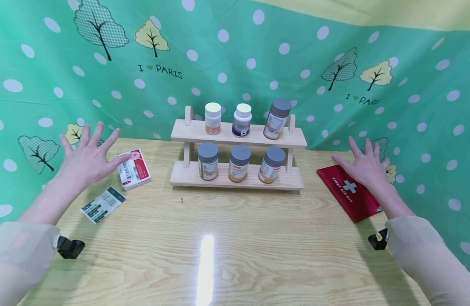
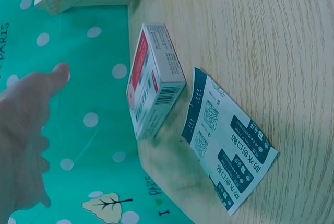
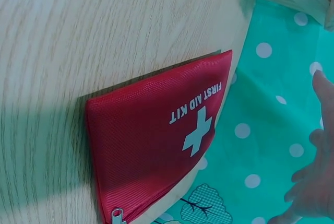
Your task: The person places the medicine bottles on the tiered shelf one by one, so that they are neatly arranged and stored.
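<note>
My left hand [image 1: 87, 159] hovers with fingers spread on the left, holding nothing. Near it on the table lie a red-and-white medicine box [image 1: 134, 169] and a flat strip of adhesive bandage packets [image 1: 103, 205]; the left wrist view shows the box [image 2: 154, 80] and the packets [image 2: 229, 143] just apart. On the right, my right hand [image 1: 368, 168] is raised with spread fingers above a red first aid kit pouch [image 1: 343, 193], and grips nothing. The right wrist view shows the pouch [image 3: 151, 145] lying flat, its zipper pull [image 3: 117, 215] at one corner.
A two-tier wooden rack [image 1: 235, 182] stands at the back centre. Its upper shelf bears two white-capped bottles and a grey-capped jar [image 1: 277, 119]; three grey-capped jars, one in the middle [image 1: 239, 163], stand below. A green dotted curtain [image 1: 235, 55] hangs behind the table [image 1: 280, 246].
</note>
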Motion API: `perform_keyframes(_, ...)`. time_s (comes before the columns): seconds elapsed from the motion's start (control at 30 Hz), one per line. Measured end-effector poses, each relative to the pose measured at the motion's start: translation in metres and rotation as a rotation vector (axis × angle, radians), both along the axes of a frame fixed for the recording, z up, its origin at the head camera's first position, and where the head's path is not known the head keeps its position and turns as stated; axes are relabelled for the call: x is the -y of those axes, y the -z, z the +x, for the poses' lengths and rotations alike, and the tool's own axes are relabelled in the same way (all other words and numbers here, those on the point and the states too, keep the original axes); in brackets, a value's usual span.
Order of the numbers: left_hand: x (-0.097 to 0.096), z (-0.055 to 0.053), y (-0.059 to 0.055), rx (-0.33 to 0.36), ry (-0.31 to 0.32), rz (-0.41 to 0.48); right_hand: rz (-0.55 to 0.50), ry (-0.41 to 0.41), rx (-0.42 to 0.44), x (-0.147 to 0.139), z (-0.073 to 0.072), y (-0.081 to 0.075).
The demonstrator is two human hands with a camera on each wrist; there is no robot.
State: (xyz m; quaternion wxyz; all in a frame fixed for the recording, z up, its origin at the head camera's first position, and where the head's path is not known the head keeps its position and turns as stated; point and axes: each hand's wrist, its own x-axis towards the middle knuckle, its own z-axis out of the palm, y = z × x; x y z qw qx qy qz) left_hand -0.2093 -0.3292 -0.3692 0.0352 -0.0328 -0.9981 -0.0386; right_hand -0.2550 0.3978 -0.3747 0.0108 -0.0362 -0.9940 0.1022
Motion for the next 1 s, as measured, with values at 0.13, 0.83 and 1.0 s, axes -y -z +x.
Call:
perform_keyframes(0.13,0.0008,0.0009,0.0015,0.008,-0.001,0.002,0.017,0.004,0.009,-0.0025,0.0003,0.0015)
perform_keyframes(0.83,-0.0043,0.0017,0.0035,0.042,-0.022,0.047,0.072,-0.009,0.016,-0.0038,-0.0007,0.0039)
perform_keyframes(1.0,-0.0039,0.0025,0.0042,0.055,-0.028,0.057,0.076,-0.010,0.015,-0.0047,-0.0011,0.0043)
